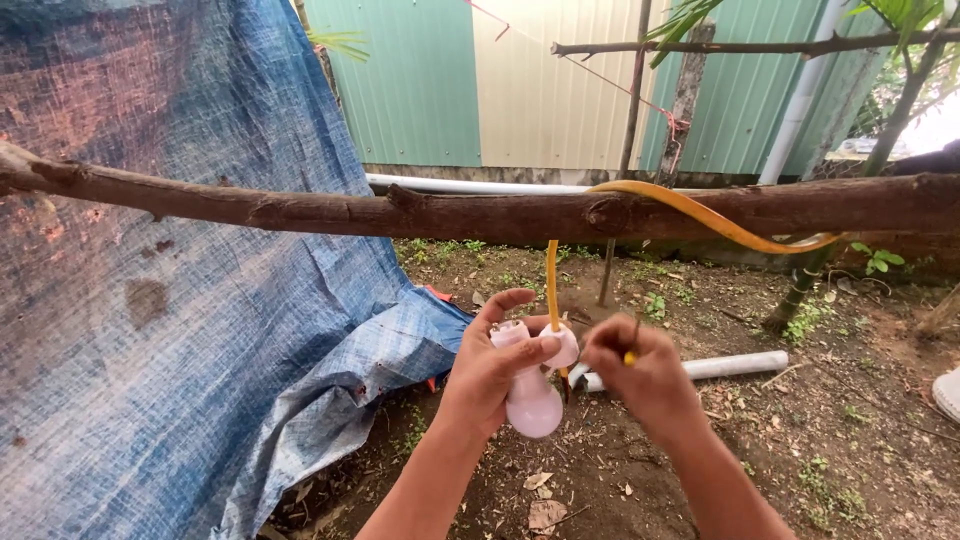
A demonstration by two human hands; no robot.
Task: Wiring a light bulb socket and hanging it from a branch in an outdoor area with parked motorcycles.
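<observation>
Left hand (487, 372) fingers wrapped around pale bulb socket (532, 385), right hand (640, 372) fingers pinched shut on yellow cable (552, 285) beside it.

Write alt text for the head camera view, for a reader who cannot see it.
Outdoors, the left hand grips a pale pink bulb-shaped lamp fitting hanging from a yellow cable, while the right hand pinches the cable end beside it. The cable drapes over a rough horizontal wooden branch. A blue tarpaulin hangs left; a white plastic pipe lies on bare soil.
</observation>
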